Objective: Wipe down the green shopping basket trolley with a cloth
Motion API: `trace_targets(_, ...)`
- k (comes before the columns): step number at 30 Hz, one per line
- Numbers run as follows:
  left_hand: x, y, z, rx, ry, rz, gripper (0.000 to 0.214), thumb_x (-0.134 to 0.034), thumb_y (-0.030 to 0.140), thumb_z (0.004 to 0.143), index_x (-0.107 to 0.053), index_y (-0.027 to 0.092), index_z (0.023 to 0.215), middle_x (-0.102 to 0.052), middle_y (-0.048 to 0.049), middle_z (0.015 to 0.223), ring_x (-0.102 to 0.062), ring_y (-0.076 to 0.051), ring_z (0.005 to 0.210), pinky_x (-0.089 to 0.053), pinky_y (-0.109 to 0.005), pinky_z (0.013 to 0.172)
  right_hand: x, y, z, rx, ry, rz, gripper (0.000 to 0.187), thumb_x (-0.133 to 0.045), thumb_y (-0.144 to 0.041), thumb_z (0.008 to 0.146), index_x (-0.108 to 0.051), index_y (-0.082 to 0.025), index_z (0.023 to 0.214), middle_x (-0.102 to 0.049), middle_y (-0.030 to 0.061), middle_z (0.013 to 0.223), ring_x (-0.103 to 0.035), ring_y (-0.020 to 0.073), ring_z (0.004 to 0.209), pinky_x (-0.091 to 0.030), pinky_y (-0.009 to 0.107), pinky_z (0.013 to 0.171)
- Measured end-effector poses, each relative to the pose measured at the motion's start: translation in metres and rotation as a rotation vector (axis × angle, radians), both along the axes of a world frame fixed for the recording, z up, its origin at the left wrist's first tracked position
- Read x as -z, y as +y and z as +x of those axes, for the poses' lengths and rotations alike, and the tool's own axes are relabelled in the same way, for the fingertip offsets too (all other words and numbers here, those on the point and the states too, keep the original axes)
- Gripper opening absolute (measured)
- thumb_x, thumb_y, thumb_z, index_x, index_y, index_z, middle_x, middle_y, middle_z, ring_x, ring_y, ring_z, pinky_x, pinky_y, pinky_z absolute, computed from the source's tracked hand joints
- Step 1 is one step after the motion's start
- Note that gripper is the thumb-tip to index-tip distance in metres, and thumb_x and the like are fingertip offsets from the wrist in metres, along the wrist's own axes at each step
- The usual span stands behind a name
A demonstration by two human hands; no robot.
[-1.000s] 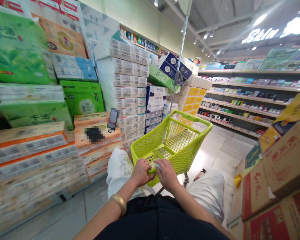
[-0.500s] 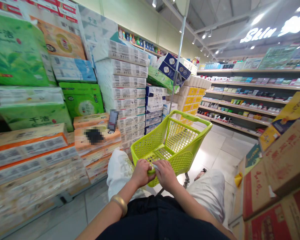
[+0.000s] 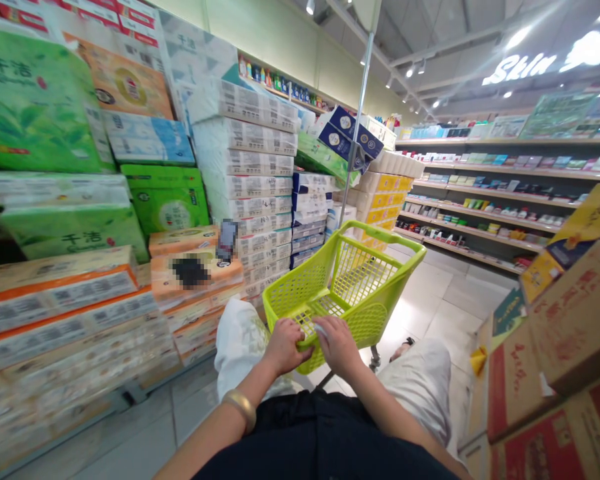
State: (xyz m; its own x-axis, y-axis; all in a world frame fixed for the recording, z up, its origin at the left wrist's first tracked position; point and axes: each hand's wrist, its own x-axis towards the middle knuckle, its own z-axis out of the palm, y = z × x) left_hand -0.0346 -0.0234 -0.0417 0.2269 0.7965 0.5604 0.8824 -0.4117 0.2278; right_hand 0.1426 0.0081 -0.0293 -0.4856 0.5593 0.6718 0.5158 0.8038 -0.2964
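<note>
In front of my body stands a lime-green plastic shopping cart [image 3: 387, 280], and no goods show in its basket. My left hand [image 3: 283, 347] is closed over the near rim of the cart, its fingers curled round the handle edge. Just to the right, my right hand [image 3: 338, 345] is bent at the same rim, thumb and fingers closed on a small white thing [image 3: 321, 329] that may be folded paper. Most of that white thing is hidden by the fingers. A small gap separates the two hands.
Packs of tissue [image 3: 177, 273] are stacked high on the left, with white bundles [image 3: 260, 160] behind them. A metal pole [image 3: 359, 107] rises beyond the cart. Cardboard boxes [image 3: 520, 373] crowd the right side. Stocked shelves [image 3: 485, 193] line the back, past the tiled floor [image 3: 445, 293].
My right hand has shifted slightly right, away from my left hand, with the white thing still in its fingers. My left hand and the cart look nearly unchanged.
</note>
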Motion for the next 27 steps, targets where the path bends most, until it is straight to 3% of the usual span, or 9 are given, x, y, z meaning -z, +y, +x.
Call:
trace_targets(3,0.000,0.000,0.001,0.003,0.010,-0.011,0.030,-0.066,0.039,0.072,-0.055,0.020,0.052,-0.056,-0.0007,0.060,-0.052,-0.018,0.071,-0.039,-0.037,0.078,0.003,0.019,0.012,0.169,0.146,-0.021,0.031,-0.040,-0.018,0.092,-0.060,-0.021,0.115,-0.063,0.0095,0.104,-0.056,0.0220,0.099,-0.045,0.039,0.090)
trace_targets(5,0.000,0.000,0.001,0.001,0.012,-0.014,0.030,-0.067,0.038,0.072,-0.055,0.020,0.052,-0.056,-0.0004,0.059,-0.052,-0.018,0.070,-0.039,-0.037,0.078,0.005,0.019,0.010,0.203,0.165,-0.021,0.030,-0.039,-0.017,0.091,-0.061,-0.020,0.113,-0.063,0.0103,0.103,-0.055,0.0227,0.100,-0.044,0.040,0.090)
trace_targets(12,0.000,0.001,-0.001,-0.006,0.001,-0.005,0.026,-0.066,0.040,0.072,-0.058,0.020,0.057,-0.060,-0.0029,0.065,-0.053,-0.019,0.073,-0.039,-0.036,0.075,0.004,-0.010,-0.010,-0.088,-0.095,-0.024,0.033,-0.045,-0.014,0.089,-0.060,-0.024,0.117,-0.063,0.0063,0.104,-0.055,0.0206,0.100,-0.043,0.037,0.092)
trace_targets(17,-0.002,-0.001,0.001,0.000,0.015,-0.050,0.030,-0.069,0.039,0.072,-0.056,0.020,0.053,-0.057,-0.0010,0.060,-0.052,-0.019,0.072,-0.038,-0.037,0.077,0.000,0.023,0.018,0.132,0.098,-0.046,0.030,-0.041,-0.018,0.092,-0.060,-0.020,0.115,-0.063,0.0099,0.106,-0.055,0.0226,0.102,-0.044,0.039,0.091)
trace_targets(20,-0.002,-0.001,0.003,0.001,0.008,-0.050,0.030,-0.069,0.039,0.072,-0.057,0.020,0.053,-0.058,-0.0009,0.060,-0.052,-0.019,0.072,-0.039,-0.036,0.077,0.002,0.025,0.017,0.201,0.142,-0.046,0.030,-0.041,-0.016,0.090,-0.061,-0.018,0.112,-0.063,0.0109,0.104,-0.055,0.0231,0.100,-0.043,0.040,0.091)
trace_targets(25,-0.001,0.000,0.003,-0.007,0.006,-0.018,0.027,-0.066,0.040,0.073,-0.059,0.019,0.056,-0.061,-0.0027,0.064,-0.053,-0.019,0.072,-0.039,-0.035,0.076,0.002,-0.006,-0.009,-0.011,-0.065,-0.016,0.035,-0.044,-0.011,0.088,-0.061,-0.022,0.116,-0.063,0.0077,0.103,-0.054,0.0209,0.100,-0.041,0.037,0.092)
trace_targets(27,-0.002,-0.001,0.001,-0.010,0.010,-0.013,0.027,-0.066,0.040,0.072,-0.059,0.019,0.057,-0.061,-0.0029,0.065,-0.054,-0.019,0.073,-0.039,-0.035,0.076,0.000,-0.007,-0.008,-0.064,-0.114,-0.026,0.034,-0.045,-0.014,0.089,-0.060,-0.023,0.118,-0.064,0.0069,0.105,-0.054,0.0201,0.101,-0.041,0.036,0.092)
